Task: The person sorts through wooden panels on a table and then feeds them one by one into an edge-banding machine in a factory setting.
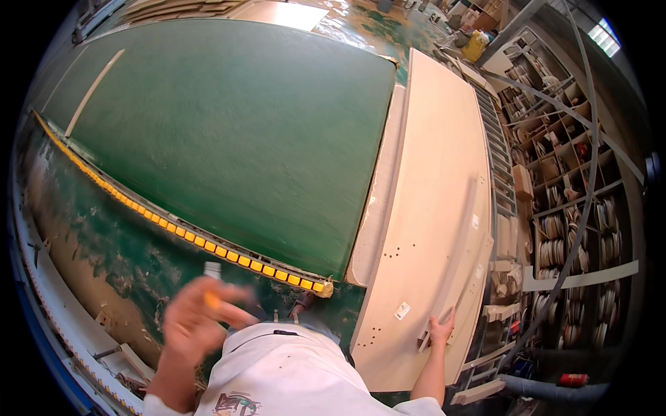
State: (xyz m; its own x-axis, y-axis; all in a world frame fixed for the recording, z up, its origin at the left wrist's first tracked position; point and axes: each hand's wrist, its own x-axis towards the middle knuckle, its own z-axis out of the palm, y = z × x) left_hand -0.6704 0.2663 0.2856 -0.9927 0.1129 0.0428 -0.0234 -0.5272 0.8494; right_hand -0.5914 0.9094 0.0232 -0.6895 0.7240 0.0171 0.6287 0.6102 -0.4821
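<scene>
My left hand (198, 320) is raised in front of my chest, blurred by motion, with its fingers closed round a small yellow and white object (211, 284) whose kind I cannot make out. My right hand (440, 328) rests flat on the near right edge of a stack of pale wooden boards (433, 187), fingertips on a narrow wooden strip (454, 263) lying along the top board. The top board has small drilled holes and a little white sticker (402, 310).
A large green table surface (229, 132) fills the left and centre, edged by a row of yellow markers (208, 245). A roller rack (496, 152) runs along the boards' right side. Shelves with coiled bands (576, 229) stand at the right. A worn green floor (90, 243) lies below left.
</scene>
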